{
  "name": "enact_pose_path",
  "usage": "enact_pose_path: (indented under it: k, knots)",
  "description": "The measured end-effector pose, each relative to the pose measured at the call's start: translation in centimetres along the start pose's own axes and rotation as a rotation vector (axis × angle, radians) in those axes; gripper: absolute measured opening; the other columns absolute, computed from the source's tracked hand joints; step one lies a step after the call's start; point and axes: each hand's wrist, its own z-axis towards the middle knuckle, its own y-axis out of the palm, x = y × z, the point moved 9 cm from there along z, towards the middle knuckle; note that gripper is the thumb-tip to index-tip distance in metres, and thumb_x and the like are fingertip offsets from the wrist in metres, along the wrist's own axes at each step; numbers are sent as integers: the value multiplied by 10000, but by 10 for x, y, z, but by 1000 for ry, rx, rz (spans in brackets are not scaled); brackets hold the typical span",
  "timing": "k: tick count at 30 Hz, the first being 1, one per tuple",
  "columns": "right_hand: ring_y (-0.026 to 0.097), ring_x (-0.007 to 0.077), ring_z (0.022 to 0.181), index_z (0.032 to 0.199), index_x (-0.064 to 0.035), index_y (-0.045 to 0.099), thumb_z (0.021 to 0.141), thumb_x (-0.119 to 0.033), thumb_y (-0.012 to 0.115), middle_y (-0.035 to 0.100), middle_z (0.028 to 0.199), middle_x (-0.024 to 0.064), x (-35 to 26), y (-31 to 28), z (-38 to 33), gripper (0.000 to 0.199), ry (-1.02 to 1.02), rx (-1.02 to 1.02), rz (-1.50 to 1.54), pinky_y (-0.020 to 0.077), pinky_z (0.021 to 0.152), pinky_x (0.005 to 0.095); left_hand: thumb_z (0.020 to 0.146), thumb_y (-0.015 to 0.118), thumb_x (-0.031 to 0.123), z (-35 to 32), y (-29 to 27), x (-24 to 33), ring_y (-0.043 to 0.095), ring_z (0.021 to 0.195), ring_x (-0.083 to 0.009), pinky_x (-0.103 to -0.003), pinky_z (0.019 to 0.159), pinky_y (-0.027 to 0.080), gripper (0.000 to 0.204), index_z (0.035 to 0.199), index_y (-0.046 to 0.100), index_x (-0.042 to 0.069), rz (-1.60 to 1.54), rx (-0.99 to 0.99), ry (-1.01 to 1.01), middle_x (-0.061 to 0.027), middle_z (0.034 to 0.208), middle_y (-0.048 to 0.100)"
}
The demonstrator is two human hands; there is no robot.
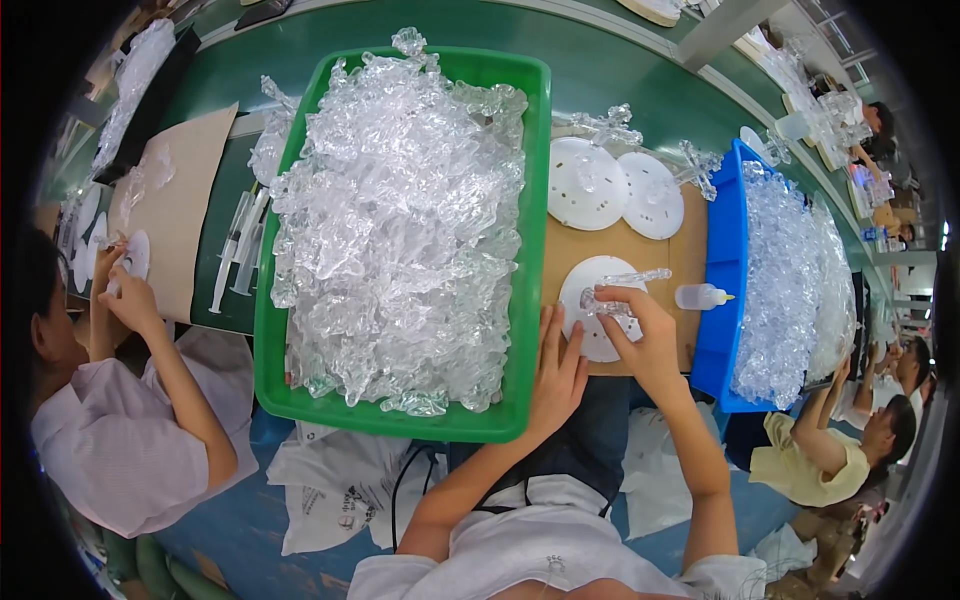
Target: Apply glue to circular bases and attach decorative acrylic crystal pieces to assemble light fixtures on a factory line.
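Observation:
On the brown board before me lies a white round disc [588, 345] with small marks. My right hand [648, 340] is over its right part, thumb and fingers closed on a clear plastic piece [640, 277] that has a long arm sticking out to the right. Whether the piece is seated on the disc cannot be made out. At the disc's left edge rests my left hand [562, 378], fingers stretched out and holding nothing. Just beyond, two more white discs [575, 200] lie side by side, their edges meeting, with a clear piece on each.
Left of my hands stands a green tub [535, 250] heaped with clear plastic pieces. A blue bin [722, 290] of small clear parts bounds the right, a small squeeze bottle [702, 297] beside it. Syringes [235, 250] lie left. Co-workers [130, 420] sit on both sides.

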Motion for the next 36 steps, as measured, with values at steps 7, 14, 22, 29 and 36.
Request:
enact_pose_path:
  k: [7,14,22,29,36]
  knots:
    - [597,167,1013,1063,37,603,802,-2,668,642,1103,120,23,4,-21,272,350,-159,431,458,883,292,834,650,3,7,-7,-17,580,1069,-228,-300,898,458,426,1243,529,1,-818,136,-348,-152,1212,553]
    - [590,151,1012,1123,21,580,814,-43,669,614,1137,107,15,7,-28,328,430,28,775,436,916,281,797,671,-55,7,-14,-12,624,934,-215,-289,830,491,247,1041,647,-24,-630,405,-191,-120,1030,628]
    - [603,139,953,1093,-2,593,777,-61,684,650,1048,77,12,-7,-17,334,256,132,145,480,829,267,790,664,-41,-4,-12,-6,567,1117,-323,-380,898,484,257,1044,632,-22,-330,329,-19,-150,1124,593]
    - [611,281,846,1058,-39,618,712,-79,698,639,951,146,-4,2,-7,358,89,122,-273,483,751,343,803,618,44,-15,0,-6,449,1253,-374,-494,1026,370,320,1117,606,-15,-39,100,67,-182,1303,498]
    - [623,284,866,1099,-38,596,730,-74,680,639,984,148,-8,14,-11,380,108,114,-317,490,746,353,781,614,27,-16,3,-4,422,1280,-374,-497,1046,348,379,1154,587,-33,-24,70,120,-206,1348,462]
